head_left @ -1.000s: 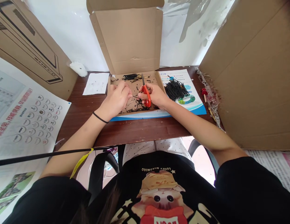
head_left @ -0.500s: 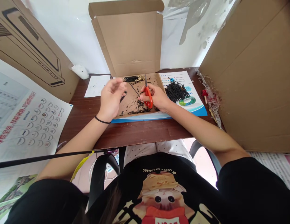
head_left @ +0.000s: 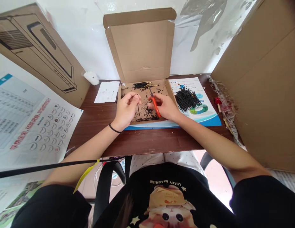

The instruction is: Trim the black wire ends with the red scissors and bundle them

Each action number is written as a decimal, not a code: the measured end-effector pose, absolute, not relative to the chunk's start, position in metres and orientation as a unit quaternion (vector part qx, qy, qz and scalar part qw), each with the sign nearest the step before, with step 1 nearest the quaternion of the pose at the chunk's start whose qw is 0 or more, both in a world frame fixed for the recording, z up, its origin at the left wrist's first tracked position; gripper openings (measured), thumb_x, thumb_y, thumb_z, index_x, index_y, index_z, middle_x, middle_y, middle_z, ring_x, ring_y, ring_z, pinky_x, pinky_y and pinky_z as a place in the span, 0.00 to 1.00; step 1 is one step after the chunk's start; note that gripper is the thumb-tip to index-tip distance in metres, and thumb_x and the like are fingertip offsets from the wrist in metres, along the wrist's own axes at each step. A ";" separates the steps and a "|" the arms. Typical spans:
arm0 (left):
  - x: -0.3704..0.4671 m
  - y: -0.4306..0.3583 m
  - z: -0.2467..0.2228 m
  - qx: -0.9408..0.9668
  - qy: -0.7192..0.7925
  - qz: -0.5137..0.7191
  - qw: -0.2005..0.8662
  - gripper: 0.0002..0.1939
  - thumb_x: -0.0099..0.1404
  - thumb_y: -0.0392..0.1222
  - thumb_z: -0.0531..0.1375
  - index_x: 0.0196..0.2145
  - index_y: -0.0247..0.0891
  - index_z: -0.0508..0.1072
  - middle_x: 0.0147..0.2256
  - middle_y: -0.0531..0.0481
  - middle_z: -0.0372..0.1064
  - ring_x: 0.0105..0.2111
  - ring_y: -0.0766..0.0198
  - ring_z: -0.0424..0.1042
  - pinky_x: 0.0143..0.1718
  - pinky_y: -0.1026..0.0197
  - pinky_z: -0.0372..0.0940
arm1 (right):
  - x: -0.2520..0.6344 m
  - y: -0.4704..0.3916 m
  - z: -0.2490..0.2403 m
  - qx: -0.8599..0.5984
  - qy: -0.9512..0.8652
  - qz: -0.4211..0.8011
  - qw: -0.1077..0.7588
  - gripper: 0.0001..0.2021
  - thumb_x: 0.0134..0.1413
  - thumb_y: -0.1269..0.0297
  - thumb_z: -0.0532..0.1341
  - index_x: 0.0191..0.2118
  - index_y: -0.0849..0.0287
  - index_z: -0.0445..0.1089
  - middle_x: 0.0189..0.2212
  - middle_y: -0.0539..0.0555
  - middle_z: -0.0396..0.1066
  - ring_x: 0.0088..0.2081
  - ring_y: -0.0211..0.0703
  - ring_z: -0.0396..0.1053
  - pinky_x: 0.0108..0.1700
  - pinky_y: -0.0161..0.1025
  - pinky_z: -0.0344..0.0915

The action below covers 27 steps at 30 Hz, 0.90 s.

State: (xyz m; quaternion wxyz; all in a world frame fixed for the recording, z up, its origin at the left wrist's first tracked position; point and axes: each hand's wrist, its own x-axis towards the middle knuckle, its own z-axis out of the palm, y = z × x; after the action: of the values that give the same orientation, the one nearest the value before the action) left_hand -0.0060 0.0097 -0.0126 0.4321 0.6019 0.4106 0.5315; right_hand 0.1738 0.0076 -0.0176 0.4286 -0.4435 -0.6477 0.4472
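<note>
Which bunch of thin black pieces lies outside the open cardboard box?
The bigger bunch, on the printed sheet right of the box; the smaller bunch, showing gold-coloured ends, lies inside it.

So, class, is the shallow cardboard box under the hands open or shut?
Open: the lid of the shallow box stands raised at its back, leaving black scraps visible inside.

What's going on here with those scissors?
A person's right hand holds red-handled scissors, and the left hand pinches a thin dark strand. Both hands are at an open cardboard box with black scraps scattered inside. A pile of black strands lies on a printed sheet to the right.
</note>
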 end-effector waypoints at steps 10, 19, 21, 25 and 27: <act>-0.009 0.012 -0.023 0.612 0.416 0.477 0.475 0.10 0.66 0.49 0.60 0.32 0.41 0.69 0.25 0.54 0.57 0.23 0.69 0.57 0.22 0.66 0.58 | 0.174 0.002 -0.018 -0.492 -0.732 0.207 0.424 0.18 0.53 0.54 0.64 0.47 0.58 0.77 0.36 0.54 0.78 0.34 0.44 0.71 0.39 0.40 0.64; -0.013 0.011 -0.026 0.663 0.412 0.471 0.410 0.15 0.65 0.55 0.61 0.32 0.40 0.73 0.30 0.50 0.70 0.26 0.68 0.64 0.28 0.62 0.62 | 0.173 -0.004 -0.018 -0.531 -0.760 0.134 0.352 0.20 0.54 0.45 0.61 0.41 0.56 0.76 0.24 0.52 0.70 0.25 0.41 0.63 0.30 0.38 0.57; -0.013 0.010 -0.024 0.666 0.417 0.472 0.399 0.16 0.64 0.56 0.61 0.32 0.40 0.73 0.31 0.50 0.72 0.27 0.67 0.66 0.30 0.62 0.63 | 0.173 -0.004 -0.020 -0.524 -0.765 0.125 0.353 0.20 0.54 0.44 0.60 0.38 0.56 0.76 0.22 0.51 0.68 0.24 0.40 0.61 0.29 0.38 0.55; -0.012 0.008 -0.022 0.670 0.418 0.476 0.388 0.16 0.65 0.56 0.60 0.32 0.39 0.74 0.32 0.49 0.73 0.29 0.66 0.69 0.33 0.62 0.64 | 0.173 -0.005 -0.022 -0.513 -0.771 0.112 0.359 0.20 0.55 0.44 0.59 0.37 0.56 0.77 0.21 0.51 0.67 0.24 0.39 0.60 0.29 0.37 0.54; -0.012 0.008 -0.022 0.674 0.420 0.475 0.379 0.17 0.65 0.56 0.60 0.33 0.39 0.74 0.32 0.49 0.74 0.30 0.66 0.70 0.33 0.62 0.64 | 0.173 -0.006 -0.022 -0.513 -0.774 0.106 0.355 0.20 0.55 0.44 0.59 0.37 0.57 0.77 0.21 0.51 0.67 0.24 0.39 0.60 0.29 0.37 0.53</act>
State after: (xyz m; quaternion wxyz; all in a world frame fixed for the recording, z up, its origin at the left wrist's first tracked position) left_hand -0.0124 0.0083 -0.0222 0.3788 0.6741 0.4201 0.4750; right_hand 0.1729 -0.0059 -0.0215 0.3551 -0.5130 -0.7743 0.1062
